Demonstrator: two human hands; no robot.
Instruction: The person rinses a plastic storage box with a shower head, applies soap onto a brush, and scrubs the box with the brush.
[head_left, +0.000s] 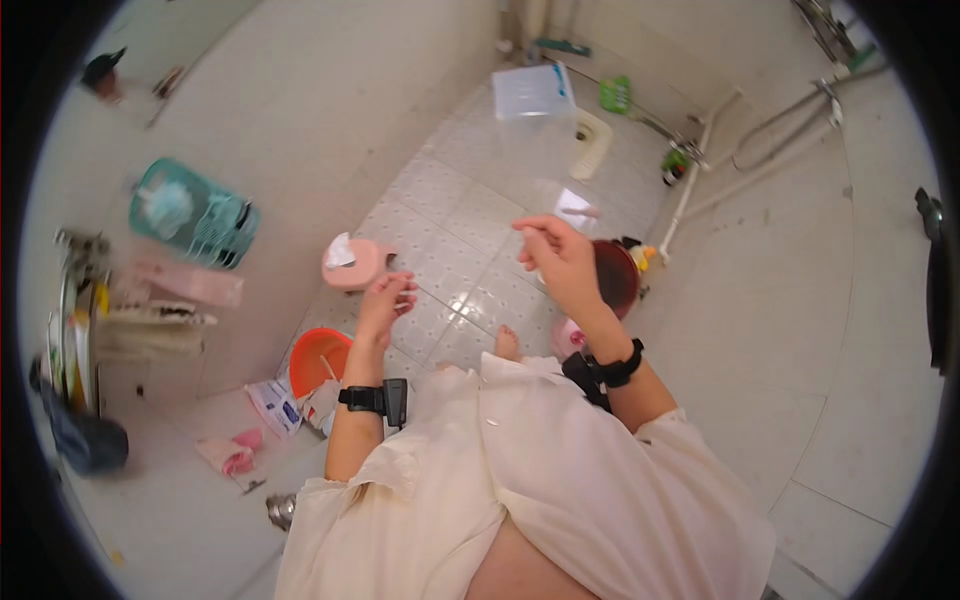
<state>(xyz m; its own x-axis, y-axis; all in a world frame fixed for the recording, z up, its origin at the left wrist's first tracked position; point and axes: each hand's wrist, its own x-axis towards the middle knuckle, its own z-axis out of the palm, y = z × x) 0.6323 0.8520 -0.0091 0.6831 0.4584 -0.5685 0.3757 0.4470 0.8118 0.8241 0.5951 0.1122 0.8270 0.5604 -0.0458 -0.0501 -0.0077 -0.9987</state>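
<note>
My left hand [385, 304] is raised in front of me with loosely bent fingers apart and nothing visible in it. Just beyond it stands a small pink stool [368, 262] with a crumpled white piece [341, 251] on top, perhaps tissue or cloth. My right hand [562, 262] is held higher, its index finger stretched to the left and the other fingers partly curled; no object shows in it. Behind that hand is a dark red bucket [618, 280], partly hidden by the wrist. A white sheet-like item [576, 207] lies on the floor beyond.
An orange bucket [318, 350] stands at left by the wall. A clear plastic bin [530, 100] sits near the squat toilet [592, 145]. Pipes [690, 195] run along the right wall. A teal basket [180, 210] hangs on the left wall. Wet-looking tiles [440, 240] cover the floor.
</note>
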